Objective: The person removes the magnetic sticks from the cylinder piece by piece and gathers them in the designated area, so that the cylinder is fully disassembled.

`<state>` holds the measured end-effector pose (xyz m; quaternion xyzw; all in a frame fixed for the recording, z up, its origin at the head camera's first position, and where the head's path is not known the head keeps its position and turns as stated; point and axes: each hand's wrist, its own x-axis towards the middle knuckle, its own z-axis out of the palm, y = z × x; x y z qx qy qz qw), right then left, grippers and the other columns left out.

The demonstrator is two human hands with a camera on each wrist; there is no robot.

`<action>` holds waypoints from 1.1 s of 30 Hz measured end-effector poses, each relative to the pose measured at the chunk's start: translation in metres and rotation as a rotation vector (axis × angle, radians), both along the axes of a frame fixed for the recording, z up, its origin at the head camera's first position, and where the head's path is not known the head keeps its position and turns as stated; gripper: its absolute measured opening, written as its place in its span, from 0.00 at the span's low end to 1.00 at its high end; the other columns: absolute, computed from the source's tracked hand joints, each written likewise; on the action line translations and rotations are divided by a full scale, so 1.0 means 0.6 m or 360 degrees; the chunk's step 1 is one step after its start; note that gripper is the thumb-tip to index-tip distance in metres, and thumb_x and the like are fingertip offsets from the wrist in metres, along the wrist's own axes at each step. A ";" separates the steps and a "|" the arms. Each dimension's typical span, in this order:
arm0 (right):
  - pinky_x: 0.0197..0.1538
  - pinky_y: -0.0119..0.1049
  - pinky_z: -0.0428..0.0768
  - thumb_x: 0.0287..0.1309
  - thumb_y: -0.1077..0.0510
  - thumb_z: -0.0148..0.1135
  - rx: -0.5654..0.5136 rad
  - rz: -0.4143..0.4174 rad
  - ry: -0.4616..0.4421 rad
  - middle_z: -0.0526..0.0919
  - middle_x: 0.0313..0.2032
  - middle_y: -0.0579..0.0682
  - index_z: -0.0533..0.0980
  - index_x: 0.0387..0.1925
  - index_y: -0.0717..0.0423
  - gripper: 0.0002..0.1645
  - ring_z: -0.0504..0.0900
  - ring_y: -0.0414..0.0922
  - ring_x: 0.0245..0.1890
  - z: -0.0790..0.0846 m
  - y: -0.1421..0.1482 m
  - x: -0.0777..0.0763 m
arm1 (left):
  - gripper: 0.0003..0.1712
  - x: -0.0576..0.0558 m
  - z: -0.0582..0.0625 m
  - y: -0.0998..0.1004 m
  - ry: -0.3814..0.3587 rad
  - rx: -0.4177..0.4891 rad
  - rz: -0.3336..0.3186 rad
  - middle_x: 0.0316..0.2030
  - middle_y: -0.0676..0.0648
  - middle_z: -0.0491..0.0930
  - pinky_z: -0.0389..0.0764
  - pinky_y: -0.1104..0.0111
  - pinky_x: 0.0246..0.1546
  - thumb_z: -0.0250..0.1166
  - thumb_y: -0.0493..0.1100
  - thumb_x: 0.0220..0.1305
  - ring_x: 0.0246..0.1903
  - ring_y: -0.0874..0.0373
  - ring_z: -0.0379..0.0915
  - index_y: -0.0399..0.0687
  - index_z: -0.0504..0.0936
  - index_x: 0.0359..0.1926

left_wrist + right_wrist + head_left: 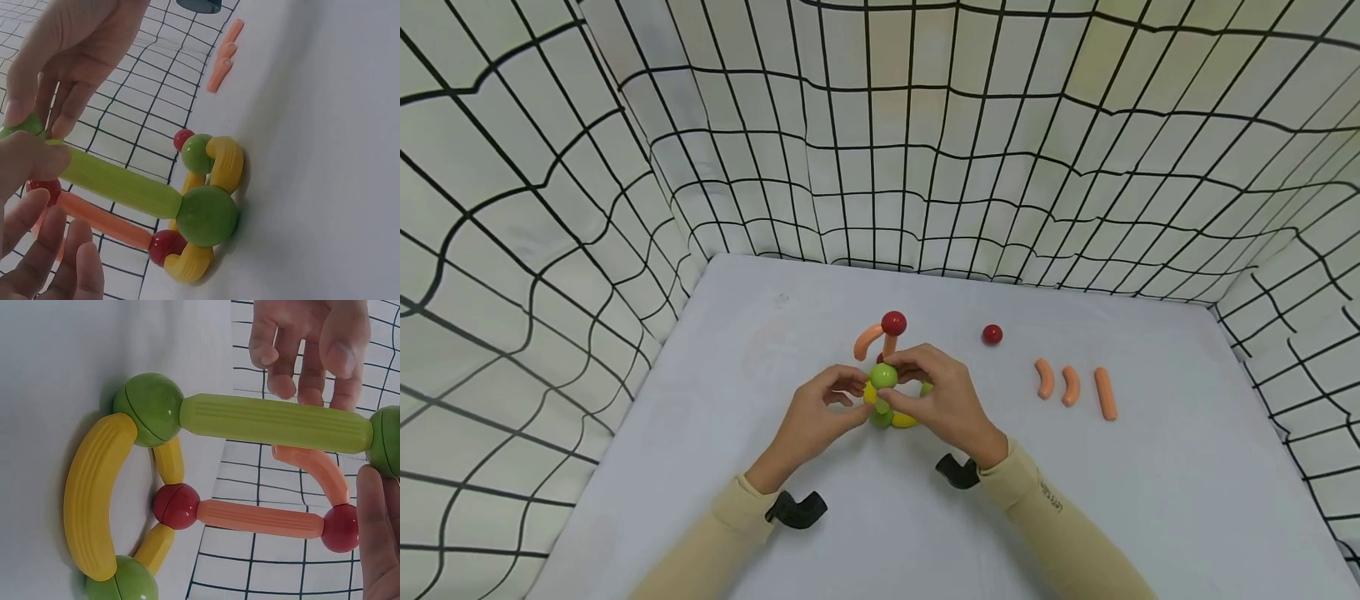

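My right hand (943, 400) pinches a green ball (883, 376) between thumb and fingers. That ball sits on top of an upright light-green rod (275, 422), whose lower end meets another green ball (150, 409) on the table. Curved yellow pieces (90, 500) link the lower balls into a ring. From a red ball (176, 506) in this ring rises an orange rod (262, 519), topped by a second red ball (893, 323) with a curved orange piece (867, 342) attached. My left hand (820, 412) is beside the light-green rod, fingers loosely bent, its thumb overlapping the rod in the left wrist view.
A loose red ball (992, 334) lies to the right of the build. Further right are two short curved orange pieces (1071, 386) and a straight orange rod (1106, 393). Black netting (895, 167) surrounds the white table (760, 325) at the back and sides.
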<state>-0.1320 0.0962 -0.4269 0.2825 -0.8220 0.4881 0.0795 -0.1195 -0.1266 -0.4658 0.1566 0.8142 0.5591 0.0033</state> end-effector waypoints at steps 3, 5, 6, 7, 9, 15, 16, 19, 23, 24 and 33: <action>0.51 0.36 0.89 0.54 0.60 0.79 -0.0002 -0.0005 -0.0004 0.86 0.48 0.51 0.82 0.53 0.56 0.25 0.88 0.43 0.44 -0.001 0.000 -0.001 | 0.24 0.005 -0.003 0.009 0.0054 0.0018 -0.0027 0.52 0.41 0.83 0.84 0.73 0.51 0.76 0.39 0.61 0.51 0.52 0.80 0.46 0.80 0.57; 0.52 0.36 0.89 0.54 0.60 0.79 -0.0013 0.0000 -0.0009 0.86 0.48 0.51 0.82 0.53 0.56 0.24 0.88 0.43 0.44 -0.001 0.000 -0.001 | 0.25 0.006 -0.003 0.014 0.0087 0.0027 -0.0030 0.52 0.43 0.83 0.84 0.72 0.51 0.76 0.38 0.61 0.51 0.51 0.80 0.46 0.80 0.58; 0.52 0.37 0.89 0.54 0.60 0.79 -0.0019 0.0004 -0.0010 0.86 0.48 0.51 0.82 0.53 0.56 0.24 0.88 0.43 0.44 -0.001 -0.001 0.000 | 0.25 0.006 -0.003 0.016 0.0102 0.0028 -0.0028 0.52 0.44 0.84 0.85 0.72 0.51 0.76 0.38 0.61 0.51 0.51 0.80 0.46 0.80 0.58; 0.52 0.37 0.89 0.54 0.60 0.79 -0.0026 0.0007 -0.0012 0.86 0.48 0.51 0.82 0.53 0.56 0.24 0.88 0.43 0.44 -0.001 -0.001 0.000 | 0.25 0.007 -0.003 0.018 0.0115 0.0031 -0.0026 0.52 0.45 0.84 0.85 0.71 0.51 0.76 0.38 0.61 0.51 0.51 0.81 0.46 0.80 0.58; 0.52 0.38 0.89 0.54 0.61 0.79 -0.0035 0.0011 -0.0012 0.86 0.48 0.51 0.82 0.53 0.56 0.24 0.88 0.43 0.44 -0.001 -0.002 0.000 | 0.24 0.007 -0.003 0.020 0.0144 0.0042 -0.0020 0.51 0.45 0.84 0.85 0.70 0.50 0.75 0.37 0.61 0.50 0.51 0.81 0.46 0.80 0.58; 0.53 0.38 0.89 0.55 0.61 0.78 -0.0057 0.0009 -0.0009 0.86 0.48 0.51 0.82 0.52 0.56 0.22 0.88 0.43 0.44 -0.001 -0.004 0.000 | 0.21 0.005 -0.006 0.027 0.0182 0.0046 0.0030 0.52 0.45 0.85 0.87 0.66 0.51 0.75 0.38 0.62 0.49 0.51 0.81 0.45 0.81 0.56; 0.53 0.37 0.89 0.55 0.61 0.78 -0.0057 0.0006 -0.0009 0.87 0.48 0.51 0.82 0.52 0.56 0.22 0.88 0.43 0.44 -0.001 -0.004 0.000 | 0.21 0.005 -0.007 0.028 0.0178 0.0038 0.0037 0.52 0.45 0.85 0.87 0.65 0.52 0.75 0.38 0.62 0.50 0.51 0.82 0.45 0.81 0.56; 0.53 0.37 0.89 0.55 0.60 0.79 -0.0044 -0.0002 -0.0015 0.87 0.48 0.51 0.82 0.52 0.56 0.22 0.88 0.43 0.44 -0.002 -0.004 0.000 | 0.21 0.004 -0.011 0.032 0.0173 0.0025 0.0051 0.53 0.45 0.85 0.87 0.64 0.54 0.75 0.39 0.62 0.50 0.52 0.82 0.45 0.81 0.56; 0.53 0.36 0.89 0.55 0.60 0.78 -0.0031 -0.0011 -0.0026 0.87 0.48 0.50 0.82 0.52 0.56 0.22 0.88 0.42 0.44 -0.002 -0.005 0.001 | 0.20 0.003 -0.015 0.035 0.0182 0.0046 0.0058 0.52 0.44 0.85 0.87 0.62 0.55 0.74 0.37 0.62 0.49 0.51 0.84 0.43 0.82 0.55; 0.53 0.36 0.89 0.55 0.60 0.78 -0.0033 -0.0010 -0.0029 0.87 0.48 0.50 0.82 0.52 0.56 0.22 0.88 0.43 0.44 -0.002 -0.005 0.001 | 0.20 0.003 -0.015 0.036 0.0181 0.0060 0.0052 0.52 0.43 0.85 0.87 0.62 0.55 0.74 0.36 0.63 0.49 0.51 0.84 0.42 0.81 0.55; 0.53 0.35 0.88 0.55 0.59 0.78 -0.0051 -0.0018 -0.0064 0.87 0.48 0.50 0.83 0.51 0.56 0.22 0.88 0.42 0.43 -0.002 -0.006 0.000 | 0.19 0.004 -0.015 0.042 0.0191 0.0093 0.0051 0.51 0.41 0.85 0.89 0.64 0.52 0.72 0.34 0.63 0.50 0.47 0.85 0.41 0.81 0.54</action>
